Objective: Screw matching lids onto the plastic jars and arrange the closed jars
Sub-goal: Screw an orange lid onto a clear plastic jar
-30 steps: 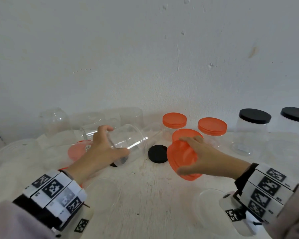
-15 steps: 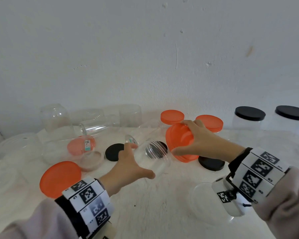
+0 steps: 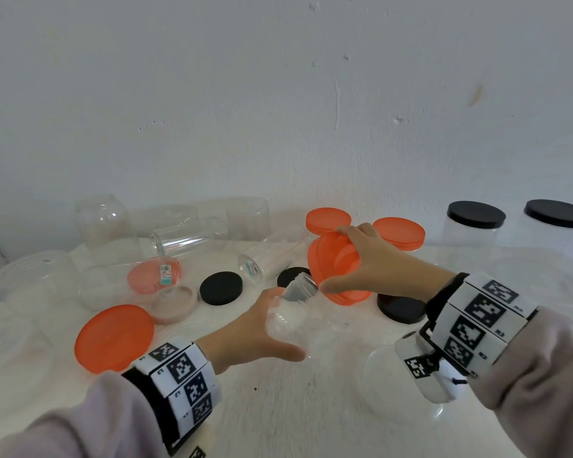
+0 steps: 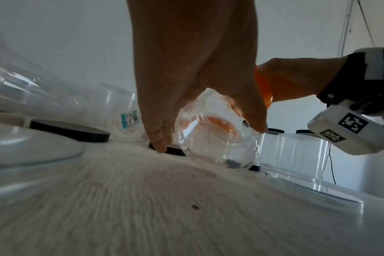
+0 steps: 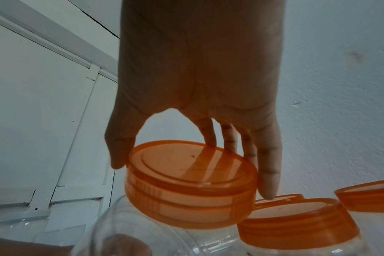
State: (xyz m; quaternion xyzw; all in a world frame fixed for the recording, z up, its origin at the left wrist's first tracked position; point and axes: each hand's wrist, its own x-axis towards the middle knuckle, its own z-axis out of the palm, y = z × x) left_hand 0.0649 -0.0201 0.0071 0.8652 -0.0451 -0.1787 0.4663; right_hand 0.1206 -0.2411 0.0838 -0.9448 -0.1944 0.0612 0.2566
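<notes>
Head view: left hand (image 3: 255,328) fingers grip a clear jar (image 3: 295,312); just beside its mouth, right hand (image 3: 374,269) fingers clasp stacked orange lids (image 3: 331,262).

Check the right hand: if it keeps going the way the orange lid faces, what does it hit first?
Most likely the open mouth of the clear jar that the left hand holds tilted toward it. The right hand holds the orange lid just above that mouth. They look apart, though depth is unclear.

white worktop (image 3: 278,408) | loose orange lid (image 3: 113,337), black lids (image 3: 221,288), clear jars on their sides (image 3: 189,238) | capped jars (image 3: 475,226) standing at the back right
</notes>
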